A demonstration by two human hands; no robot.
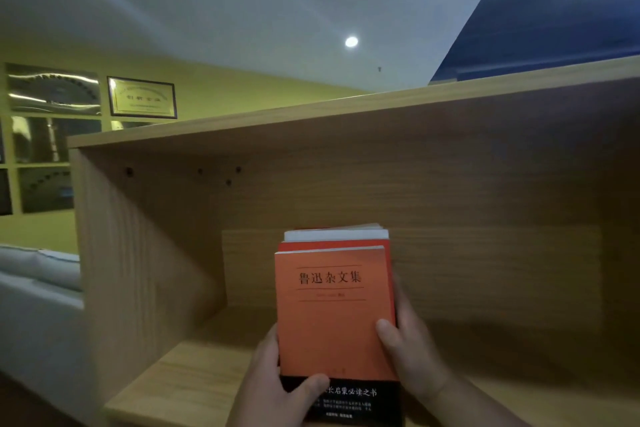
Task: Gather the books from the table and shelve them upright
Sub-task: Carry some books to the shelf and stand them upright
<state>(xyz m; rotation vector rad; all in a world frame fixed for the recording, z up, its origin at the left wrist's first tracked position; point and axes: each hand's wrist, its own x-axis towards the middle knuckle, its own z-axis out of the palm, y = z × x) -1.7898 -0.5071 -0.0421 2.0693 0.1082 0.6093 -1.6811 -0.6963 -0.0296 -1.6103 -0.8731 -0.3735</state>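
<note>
A stack of books (pixel 332 315) stands upright inside the wooden shelf compartment (pixel 194 378), its orange front cover with a black lower band facing me. Behind that cover show a red book and a white one. My left hand (pixel 277 388) grips the stack's lower left corner, thumb across the black band. My right hand (pixel 412 350) grips the right edge, thumb on the orange cover and fingers behind. Whether the stack's bottom rests on the shelf board is hidden by my hands.
The compartment has a side wall (pixel 114 253) at the left, a back panel (pixel 485 236) and a top board (pixel 311 114). A yellow wall with a framed plaque (pixel 142 97) lies beyond on the left. A pale cushion (pixel 38 267) sits at the left edge.
</note>
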